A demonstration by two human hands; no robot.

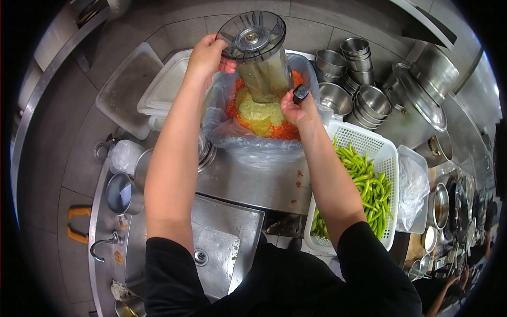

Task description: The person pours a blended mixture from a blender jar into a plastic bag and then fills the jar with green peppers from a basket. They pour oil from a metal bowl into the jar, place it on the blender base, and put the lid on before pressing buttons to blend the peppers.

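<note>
A blender jar (262, 79) is tipped upside down, its round dark base (252, 36) toward me and its mouth low in a tub lined with a clear plastic bag (253, 150). My left hand (207, 59) grips the rim of that base. With my right hand (299, 108) I hold the jar's black handle (300, 94). Under the mouth lies a pale yellow-green puree (259, 117). Around it spreads an orange-red chopped mass (283, 129). Some pale residue clings inside the jar.
A white basket of green chili peppers (369, 182) stands at right, beside a tray holding a plastic bag (412, 185). Stacked steel pots (372, 103) are behind it. A steel sink (216, 248) lies below my left arm. Another person's arm (449, 288) shows at lower right.
</note>
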